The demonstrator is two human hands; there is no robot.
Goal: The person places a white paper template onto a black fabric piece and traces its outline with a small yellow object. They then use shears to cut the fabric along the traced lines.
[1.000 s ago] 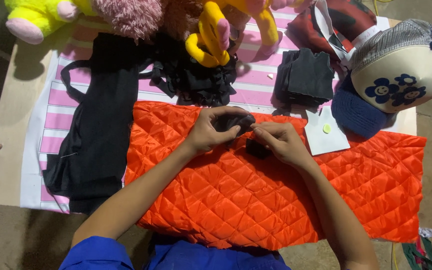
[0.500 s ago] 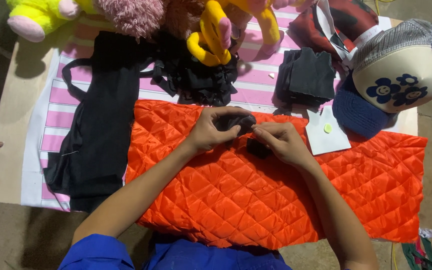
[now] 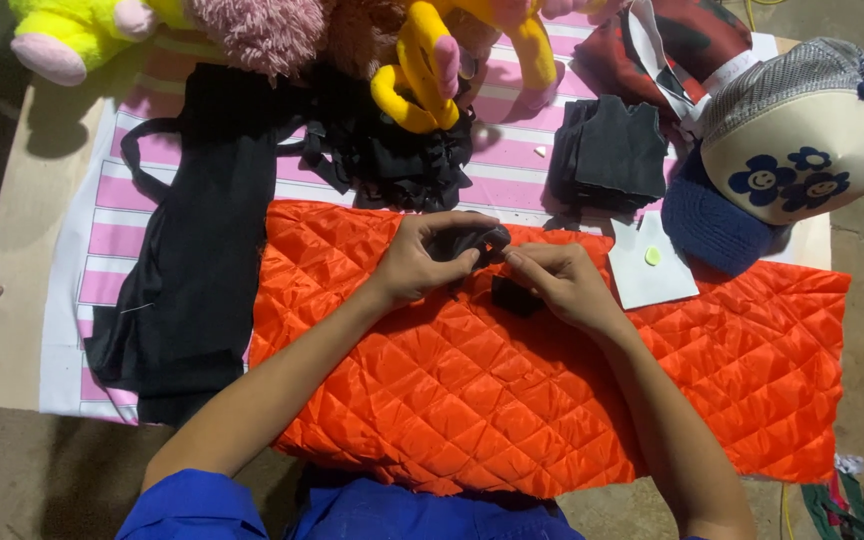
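An orange quilted fabric [image 3: 512, 400] lies spread across the near part of the table. At its far edge my left hand [image 3: 422, 262] pinches a small black strap piece [image 3: 472, 240]. My right hand [image 3: 562, 285] meets it fingertip to fingertip, pinching the same black piece; whether it holds a thin tool I cannot tell. A small black square patch [image 3: 514, 297] rests on the orange fabric under my right hand.
A long black garment [image 3: 192, 280] lies at left on a pink-and-white striped cloth [image 3: 102, 200]. Plush toys [image 3: 252, 25] line the far edge. Folded black fabric [image 3: 612, 155], a white card with a yellow dot [image 3: 649, 265], a blue cap [image 3: 712, 225] and a cream cap [image 3: 802, 140] sit at right.
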